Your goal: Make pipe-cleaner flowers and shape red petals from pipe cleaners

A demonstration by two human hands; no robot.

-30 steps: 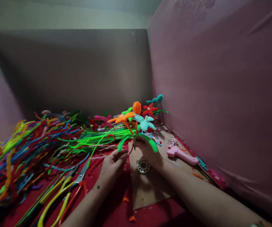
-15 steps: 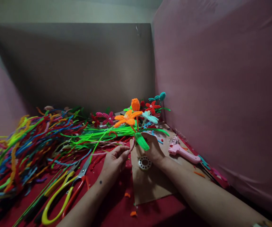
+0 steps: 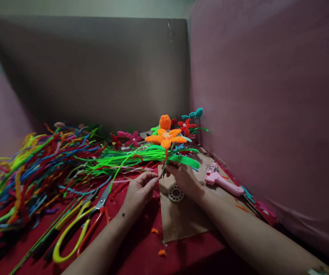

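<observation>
Multicoloured fuzzy strands (image 3: 24, 175) lie in a big tangled heap, well to the left of my hands, on the red surface (image 3: 133, 248). Nearer my left forearm are a yellow-and-black-handled tool (image 3: 67, 219) and scissors (image 3: 104, 198) with yellow and red handles, their blades pointing away from me. Beyond my left hand (image 3: 138, 193) are a magenta flower (image 3: 133, 138) and a bundle of bright green strands (image 3: 136, 155). That hand's thumb and fingers are pinched together on a thin pink strand (image 3: 160, 174). Just in front of my hands, the orange flower (image 3: 166, 138) stands upright below an orange bud (image 3: 165, 122), with green leaves (image 3: 185, 161) spreading rightward. My right hand (image 3: 183, 179) grips the stem (image 3: 165, 170), fingers closed around it and partly hidden. Below that hand, a pale ring with holes (image 3: 176, 193) sits on the cardboard (image 3: 186, 225). Beyond it are a red flower (image 3: 186, 126) and a teal flower (image 3: 198, 113). To its right, near my forearm, lies a pink glue gun (image 3: 224, 184).
</observation>
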